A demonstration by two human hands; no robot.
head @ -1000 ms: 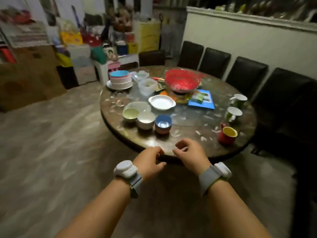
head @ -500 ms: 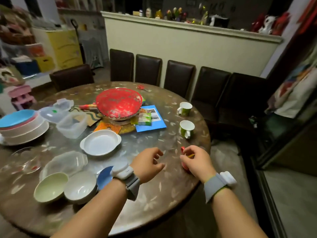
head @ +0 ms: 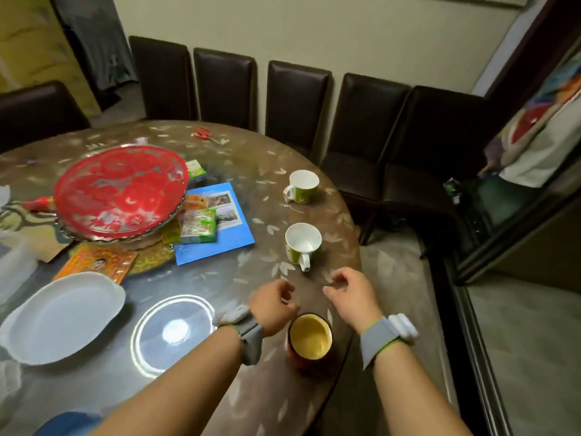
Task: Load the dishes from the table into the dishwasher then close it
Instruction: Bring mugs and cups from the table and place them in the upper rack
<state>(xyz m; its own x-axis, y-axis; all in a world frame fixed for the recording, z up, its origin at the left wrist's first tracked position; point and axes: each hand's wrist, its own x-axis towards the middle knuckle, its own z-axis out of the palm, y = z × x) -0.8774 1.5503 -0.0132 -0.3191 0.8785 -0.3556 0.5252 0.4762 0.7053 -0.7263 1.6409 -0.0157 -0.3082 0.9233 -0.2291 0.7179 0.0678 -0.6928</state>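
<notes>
Desk (head: 257,388) edge curves close right of the right hand (head: 350,297). Left hand (head: 275,305) and right hand hover loosely curled, holding nothing. Between their wrists stands a red mug (head: 310,339), yellow inside; beyond the fingers, two green-and-white mugs (head: 302,243).

The round, leaf-patterned tabletop (head: 251,171) carries 2 green-and-white mugs (head: 302,243) at right, a red mug (head: 310,339) near, a white dish (head: 61,317) left, and red scissors (head: 206,135) far.
</notes>
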